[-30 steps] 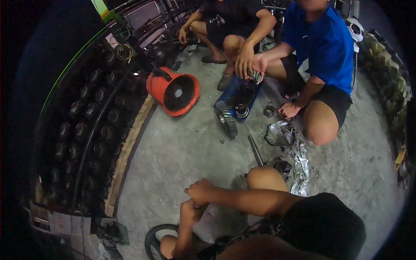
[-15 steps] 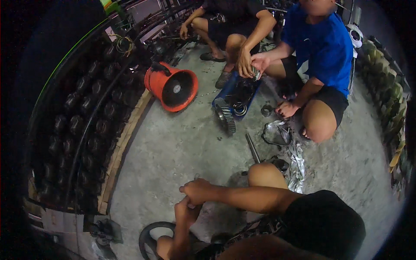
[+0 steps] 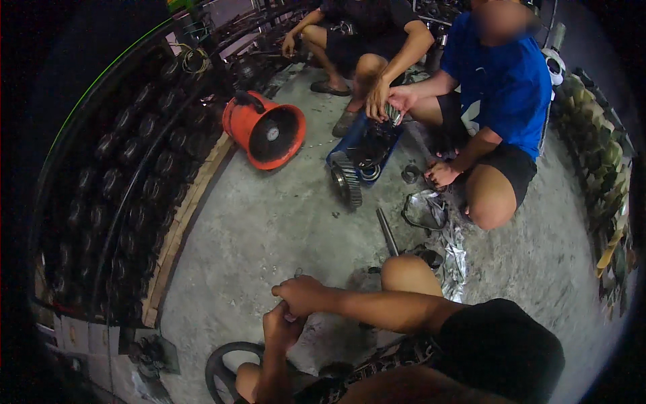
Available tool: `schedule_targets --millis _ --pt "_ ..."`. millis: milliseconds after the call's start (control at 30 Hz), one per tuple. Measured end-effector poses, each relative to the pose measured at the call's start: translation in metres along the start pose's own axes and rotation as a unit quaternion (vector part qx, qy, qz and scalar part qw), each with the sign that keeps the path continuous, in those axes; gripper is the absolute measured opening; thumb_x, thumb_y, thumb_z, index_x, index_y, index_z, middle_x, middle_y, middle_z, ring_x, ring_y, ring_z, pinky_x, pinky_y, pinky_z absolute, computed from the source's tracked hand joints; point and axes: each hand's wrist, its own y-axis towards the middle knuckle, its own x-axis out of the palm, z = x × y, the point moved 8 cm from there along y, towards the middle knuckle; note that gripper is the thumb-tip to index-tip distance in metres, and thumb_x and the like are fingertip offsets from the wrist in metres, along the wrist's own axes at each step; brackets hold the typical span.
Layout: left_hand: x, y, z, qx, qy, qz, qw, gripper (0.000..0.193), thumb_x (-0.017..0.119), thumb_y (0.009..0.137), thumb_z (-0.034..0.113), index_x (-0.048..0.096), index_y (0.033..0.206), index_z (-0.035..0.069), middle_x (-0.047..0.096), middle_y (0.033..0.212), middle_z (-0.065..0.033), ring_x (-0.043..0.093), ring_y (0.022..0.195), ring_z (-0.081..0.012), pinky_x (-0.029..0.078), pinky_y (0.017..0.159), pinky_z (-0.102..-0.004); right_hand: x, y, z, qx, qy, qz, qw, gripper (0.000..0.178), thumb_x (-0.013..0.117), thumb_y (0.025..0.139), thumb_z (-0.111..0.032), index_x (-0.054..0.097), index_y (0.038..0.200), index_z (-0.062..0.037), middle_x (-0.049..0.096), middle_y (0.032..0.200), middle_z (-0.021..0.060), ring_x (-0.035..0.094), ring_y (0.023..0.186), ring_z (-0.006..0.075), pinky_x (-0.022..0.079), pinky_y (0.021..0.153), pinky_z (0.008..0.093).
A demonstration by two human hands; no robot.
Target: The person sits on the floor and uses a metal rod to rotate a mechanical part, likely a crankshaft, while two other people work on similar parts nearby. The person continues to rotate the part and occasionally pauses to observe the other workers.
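Note:
My left hand [image 3: 282,326] and my right hand [image 3: 303,295] are closed and meet in front of me, low in the view. The right sits just above the left, its forearm crossing from the right. Something thin, like a small wire loop [image 3: 298,273], shows above the right knuckles. Whatever else is between the fingers is hidden. Beyond my knee a metal rod [image 3: 387,231] lies on the concrete floor, near crumpled silver foil [image 3: 455,259]. A dark ring shaped like a wheel rim [image 3: 214,367] is by my left forearm.
An orange blower fan [image 3: 235,124] stands at the far left, beside a rack of dark round parts [image 3: 124,182]. A large gear [image 3: 346,178] leans against a blue tray [image 3: 344,145]. Two people squat there; the person in blue [image 3: 515,87] and the other person [image 3: 397,57] have their hands together above the tray.
The whole view has shifted slightly. My hands stay together in nearly the same pose, and the thin loop above the right one shows more plainly.

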Motion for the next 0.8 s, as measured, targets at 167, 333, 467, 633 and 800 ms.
schedule_targets --millis 167,333,467,633,800 --pt "0.0 -0.002 -0.001 -0.016 -0.005 -0.001 1.0 0.033 0.081 0.074 0.024 0.069 0.101 0.007 0.072 0.09 -0.0182 0.07 0.088 -0.0376 0.055 0.074 -0.0419 0.001 -0.001 0.0 -0.005 -0.005 0.025 1.0 0.037 0.077 0.063 -0.02 0.063 0.093 -0.0049 0.07 0.09 0.0159 0.069 0.088 0.0377 0.054 0.074 0.0502" --pt "-0.001 -0.004 0.001 -0.008 0.005 0.002 1.0 0.032 0.083 0.073 0.019 0.068 0.097 0.005 0.072 0.089 -0.017 0.072 0.085 -0.032 0.055 0.074 -0.0383 0.0 -0.002 0.0 0.008 -0.013 -0.008 1.0 0.042 0.079 0.063 -0.026 0.063 0.096 -0.0053 0.069 0.092 0.0155 0.068 0.089 0.0373 0.054 0.075 0.0495" --pt "-0.006 -0.006 0.008 0.011 0.022 0.014 1.0 0.034 0.084 0.073 0.019 0.068 0.098 0.003 0.073 0.089 -0.0172 0.072 0.085 -0.032 0.055 0.074 -0.037 -0.001 -0.003 -0.008 0.022 -0.019 -0.039 0.999 0.05 0.084 0.063 -0.027 0.063 0.103 -0.0052 0.069 0.097 0.0147 0.067 0.097 0.0359 0.053 0.081 0.0479" --pt "-0.009 -0.007 0.014 0.031 0.0 0.019 0.999 0.035 0.082 0.073 0.023 0.068 0.1 0.006 0.071 0.088 -0.0187 0.07 0.086 -0.0381 0.055 0.072 -0.0418 -0.002 -0.005 -0.008 0.017 -0.019 -0.022 0.999 0.053 0.084 0.063 -0.027 0.063 0.106 -0.0056 0.069 0.097 0.015 0.067 0.097 0.0357 0.053 0.081 0.0474" --pt "-0.007 -0.008 0.005 0.043 0.011 0.03 0.999 0.035 0.082 0.073 0.025 0.067 0.098 0.007 0.07 0.086 -0.0192 0.068 0.083 -0.0409 0.054 0.068 -0.0457 0.005 -0.001 -0.003 -0.004 -0.018 0.007 1.0 0.045 0.081 0.062 -0.029 0.063 0.096 -0.0064 0.07 0.095 0.0149 0.068 0.091 0.0371 0.054 0.075 0.0497"
